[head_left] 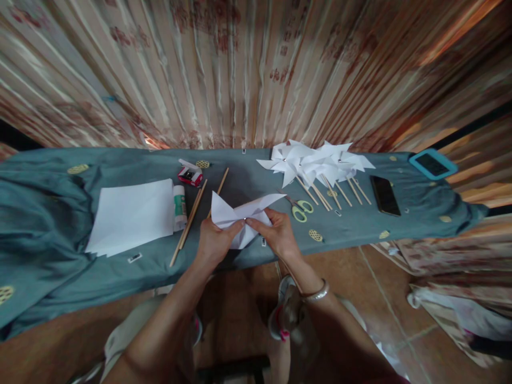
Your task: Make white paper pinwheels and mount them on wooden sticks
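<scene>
A white paper pinwheel (223, 212) with folded blades is held between my two hands above the front edge of the table. My left hand (216, 240) grips its left side, thumb pressed toward the middle. On the other side, my right hand (279, 233) is closed on the paper, its thumb at a small pin head (245, 219) in the centre. Fingers under the paper are hidden. Just behind the left hand lies a wooden stick (221, 186). Green-handled scissors (301, 208) rest right of my right hand.
Left are a stack of white paper (130, 216), a glue stick (180, 208), more wooden sticks (190, 221) and a small red box (190, 175). Finished pinwheels (316, 162) on sticks lie back right, near a phone (385, 196) and a blue-framed device (432, 164). A curtain (240, 74) hangs behind.
</scene>
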`<state>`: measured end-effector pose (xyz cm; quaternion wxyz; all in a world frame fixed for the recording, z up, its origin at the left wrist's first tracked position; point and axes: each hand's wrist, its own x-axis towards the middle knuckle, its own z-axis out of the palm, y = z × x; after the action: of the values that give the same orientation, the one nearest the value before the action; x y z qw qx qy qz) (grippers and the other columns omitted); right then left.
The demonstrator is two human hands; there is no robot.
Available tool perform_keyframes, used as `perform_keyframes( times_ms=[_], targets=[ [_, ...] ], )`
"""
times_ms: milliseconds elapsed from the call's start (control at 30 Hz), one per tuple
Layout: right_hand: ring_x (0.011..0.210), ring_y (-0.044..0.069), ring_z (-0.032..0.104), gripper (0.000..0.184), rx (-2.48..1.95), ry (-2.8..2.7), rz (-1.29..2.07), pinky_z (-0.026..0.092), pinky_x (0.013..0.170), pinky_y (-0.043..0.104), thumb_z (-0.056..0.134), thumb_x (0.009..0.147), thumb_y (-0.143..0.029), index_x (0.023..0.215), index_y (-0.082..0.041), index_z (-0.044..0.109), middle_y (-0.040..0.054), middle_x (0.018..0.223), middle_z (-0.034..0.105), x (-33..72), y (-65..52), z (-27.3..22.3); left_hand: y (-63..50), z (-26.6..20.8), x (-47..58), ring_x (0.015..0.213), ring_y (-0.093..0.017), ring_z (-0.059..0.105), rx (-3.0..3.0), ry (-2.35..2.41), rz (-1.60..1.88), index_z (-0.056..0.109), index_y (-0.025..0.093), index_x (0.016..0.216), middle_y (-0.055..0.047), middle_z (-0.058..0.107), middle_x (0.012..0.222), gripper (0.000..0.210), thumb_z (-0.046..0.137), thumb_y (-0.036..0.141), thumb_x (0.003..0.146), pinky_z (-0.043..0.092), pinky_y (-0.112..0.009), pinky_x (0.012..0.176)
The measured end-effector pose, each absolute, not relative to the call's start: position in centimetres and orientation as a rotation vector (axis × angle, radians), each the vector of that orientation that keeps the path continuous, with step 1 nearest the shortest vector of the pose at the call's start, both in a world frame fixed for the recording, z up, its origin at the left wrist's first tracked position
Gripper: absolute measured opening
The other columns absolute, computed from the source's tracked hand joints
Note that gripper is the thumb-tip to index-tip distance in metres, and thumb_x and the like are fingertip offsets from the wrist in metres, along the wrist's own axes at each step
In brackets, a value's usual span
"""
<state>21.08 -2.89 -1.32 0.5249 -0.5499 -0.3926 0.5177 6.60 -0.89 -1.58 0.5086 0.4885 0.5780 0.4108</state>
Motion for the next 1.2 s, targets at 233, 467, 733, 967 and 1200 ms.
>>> perform_keyframes(
  times_ms=[233, 467, 733, 967, 1200],
  targets=[
    [0.060, 0.016, 0.060, 0.036, -1.348, -0.995, 1.241, 0.049, 0.059, 0.028, 0.085, 0.055, -0.046, 0.074, -0.017, 0.075, 0.0017, 0.070, 0.073, 21.2, -3.0, -1.3, -0.8, -2.1, 6.5, 0.086, -0.031, 0.073, 1.124, 1.374, 1.017, 0.073, 0.014, 0.082, -0.010, 0.078, 0.087, 0.034, 0.077, 0.036, 0.056, 0.059, -0.039, 0.077],
    [0.061, 0.016, 0.060, 0.033, -1.334, -0.998, 1.241, 0.049, 0.060, 0.028, 0.084, 0.057, -0.046, 0.072, -0.018, 0.074, 0.0020, 0.069, 0.072, 21.3, -3.0, -1.5, -0.8, -2.2, 6.5, 0.086, -0.030, 0.073, 1.141, 1.366, 1.021, 0.074, 0.014, 0.081, -0.010, 0.079, 0.088, 0.034, 0.078, 0.037, 0.057, 0.060, -0.037, 0.077],
    [0.057, 0.015, 0.059, 0.037, -1.301, -0.906, 1.294, 0.049, 0.058, 0.027, 0.087, 0.051, -0.044, 0.075, -0.018, 0.076, 0.0008, 0.069, 0.073, 21.2, -2.9, -1.5, -1.0, -1.4, 6.7, 0.086, -0.030, 0.073, 1.075, 1.334, 1.050, 0.073, 0.013, 0.081, -0.009, 0.079, 0.088, 0.035, 0.078, 0.034, 0.054, 0.059, -0.039, 0.080],
    [0.058, 0.015, 0.060, 0.038, -1.317, -0.966, 1.301, 0.049, 0.057, 0.027, 0.086, 0.053, -0.047, 0.075, -0.018, 0.075, 0.0014, 0.070, 0.073, 21.3, -2.8, -1.4, -0.9, -1.8, 6.6, 0.084, -0.029, 0.073, 1.075, 1.332, 1.056, 0.072, 0.015, 0.080, -0.009, 0.079, 0.087, 0.032, 0.078, 0.033, 0.053, 0.060, -0.038, 0.078],
    [0.058, 0.013, 0.059, 0.032, -1.319, -1.096, 1.385, 0.048, 0.058, 0.026, 0.084, 0.058, -0.044, 0.076, -0.019, 0.076, -0.0007, 0.067, 0.071, 22.4, -2.8, -0.8, -1.1, -1.7, 6.1, 0.080, -0.027, 0.073, 1.087, 1.280, 1.003, 0.073, 0.015, 0.079, -0.009, 0.078, 0.084, 0.031, 0.078, 0.032, 0.053, 0.060, -0.036, 0.074]
  ],
)
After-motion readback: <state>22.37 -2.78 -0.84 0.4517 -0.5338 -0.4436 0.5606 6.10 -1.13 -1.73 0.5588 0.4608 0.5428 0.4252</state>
